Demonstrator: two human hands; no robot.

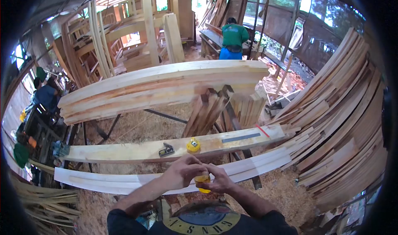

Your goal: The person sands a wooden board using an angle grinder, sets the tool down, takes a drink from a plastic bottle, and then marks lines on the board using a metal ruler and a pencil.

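A thick pale plank (pixel 116 152) spans the space above the floor, carrying a small dark tool (pixel 166 150), a round yellow object (pixel 193 145), a flat grey strip (pixel 241 138) and a slim red stick (pixel 263 131). Wood shavings (pixel 139 131) cover the floor below.

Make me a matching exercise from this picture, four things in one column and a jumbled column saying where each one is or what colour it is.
Things:
1. Right hand
2. Small dark tool
3. Red stick
4. Far person's shirt

Places, colours or states:
A. Green
B. On the plank, just left of a round yellow thing
C. Holding a yellow item
D. Near the plank's right end

Right pairs: 1-C, 2-B, 3-D, 4-A.
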